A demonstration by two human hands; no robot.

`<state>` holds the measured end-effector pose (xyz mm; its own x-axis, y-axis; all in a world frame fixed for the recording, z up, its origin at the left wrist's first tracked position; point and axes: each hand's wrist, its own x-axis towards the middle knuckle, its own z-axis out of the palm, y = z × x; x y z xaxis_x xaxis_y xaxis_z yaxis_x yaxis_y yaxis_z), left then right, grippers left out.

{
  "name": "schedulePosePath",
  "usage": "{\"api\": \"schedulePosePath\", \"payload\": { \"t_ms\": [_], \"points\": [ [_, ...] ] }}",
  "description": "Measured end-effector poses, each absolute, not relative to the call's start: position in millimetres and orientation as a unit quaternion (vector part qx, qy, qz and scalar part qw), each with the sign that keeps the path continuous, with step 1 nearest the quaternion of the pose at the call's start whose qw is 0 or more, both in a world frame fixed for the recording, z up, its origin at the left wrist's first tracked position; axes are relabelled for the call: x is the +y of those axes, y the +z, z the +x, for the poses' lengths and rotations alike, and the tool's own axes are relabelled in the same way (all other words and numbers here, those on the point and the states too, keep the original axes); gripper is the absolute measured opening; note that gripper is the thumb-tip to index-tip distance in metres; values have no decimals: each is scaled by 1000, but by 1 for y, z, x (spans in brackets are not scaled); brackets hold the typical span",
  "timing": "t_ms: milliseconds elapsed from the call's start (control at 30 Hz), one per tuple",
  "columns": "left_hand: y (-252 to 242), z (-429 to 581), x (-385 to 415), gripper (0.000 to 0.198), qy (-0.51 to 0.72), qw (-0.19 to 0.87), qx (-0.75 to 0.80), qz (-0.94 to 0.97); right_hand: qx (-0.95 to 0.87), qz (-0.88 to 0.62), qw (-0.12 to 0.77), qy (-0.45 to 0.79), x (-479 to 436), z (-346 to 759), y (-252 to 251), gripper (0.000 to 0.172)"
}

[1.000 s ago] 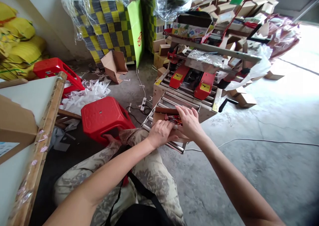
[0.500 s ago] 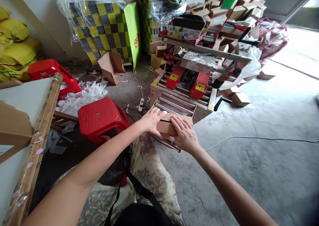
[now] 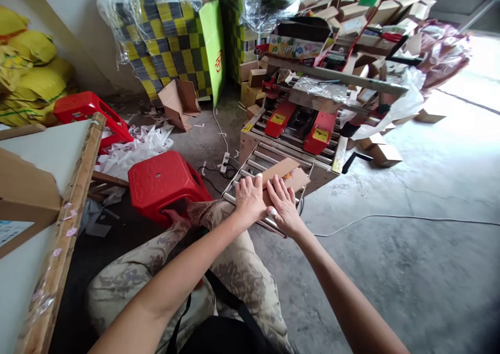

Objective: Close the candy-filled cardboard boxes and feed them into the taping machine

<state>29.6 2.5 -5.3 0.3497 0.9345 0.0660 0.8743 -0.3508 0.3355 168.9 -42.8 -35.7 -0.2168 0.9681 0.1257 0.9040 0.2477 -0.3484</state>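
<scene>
A small brown cardboard box [image 3: 282, 173] lies on the metal rollers in front of my knees. Its far-end flaps stand apart, with a bit of orange showing between them. My left hand [image 3: 250, 200] rests on the box's near left part, fingers extended and close together, not wrapped round it. Flat across the near right part lies my right hand [image 3: 284, 205], fingers spread. White wraps show on a left fingertip and on the right thumb. Both hands hide the near end of the box. Beyond it, the roller conveyor [image 3: 269, 153] leads to a taping machine with red side guides [image 3: 320, 131].
A red stool [image 3: 156, 179] stands at the left, near a wood-edged table [image 3: 78, 208] bearing a larger carton [image 3: 27, 187]. A power strip [image 3: 225, 162] and cables lie on the floor. Cardboard boxes [image 3: 385, 153] are heaped behind the machine.
The box has turned so its far end points up and right, and its far flaps have parted. My hands have come closer together, the left one moving right and onto the box's top.
</scene>
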Motion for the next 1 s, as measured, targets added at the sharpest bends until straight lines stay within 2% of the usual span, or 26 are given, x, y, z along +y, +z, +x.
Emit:
{"api": "schedulePosePath", "payload": {
  "t_ms": [100,300,467,533,600,700,800,1000],
  "points": [
    [-2,24,-7,87,132,169,506,835,-784,-595,141,107,-40,186,-30,64],
    [-4,25,-29,79,138,181,512,828,-781,-607,128,78,-49,182,-21,82],
    [-7,12,-12,79,140,225,472,841,-766,-625,137,58,-50,169,-24,79],
    [-9,5,4,70,153,293,449,830,-763,-629,139,51,-50,168,-24,77],
    [-12,4,19,52,183,361,446,798,-760,-633,142,41,-50,167,-24,77],
    [-13,17,36,37,269,363,465,761,-759,-633,145,34,-50,166,-25,77],
    [-12,42,45,48,299,332,475,758,-763,-629,147,37,-50,166,-25,77],
    [-15,63,61,67,176,453,499,717,-759,-631,156,27,-50,167,-28,72]
  ]
}}
